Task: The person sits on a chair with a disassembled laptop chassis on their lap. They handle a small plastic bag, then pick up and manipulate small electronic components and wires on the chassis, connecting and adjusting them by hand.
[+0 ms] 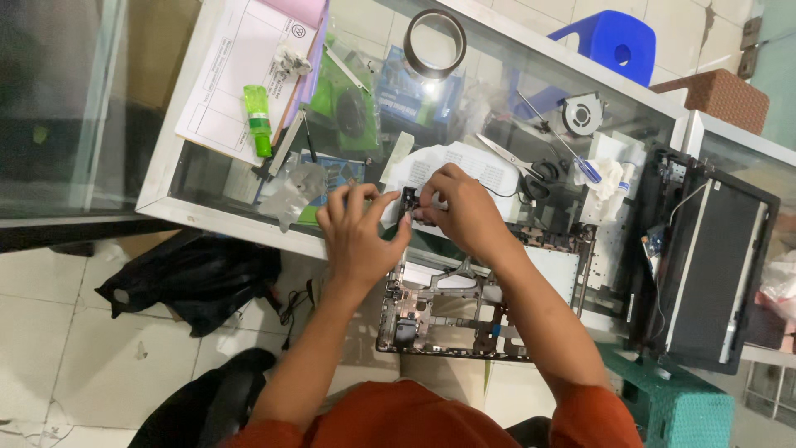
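My left hand (358, 234) and my right hand (460, 209) meet over the near edge of a glass counter (211, 211). Between their fingertips they pinch a small dark part (409, 202), held above a white printed sheet (489, 170). Just below my hands lies an opened laptop base shell (452, 319), its inner frame exposed and partly hanging past the counter edge. My forearms in orange sleeves cover part of the shell.
A laptop screen lid (713, 274) lies at right. Scissors (518, 166), a blue-handled screwdriver (580, 166), a cooling fan (582, 114), a tape roll (434, 43), a green tube (259, 120) and papers (240, 75) lie on the glass. On the floor are a blue stool (612, 41), a green crate (680, 406) and a black bag (191, 278).
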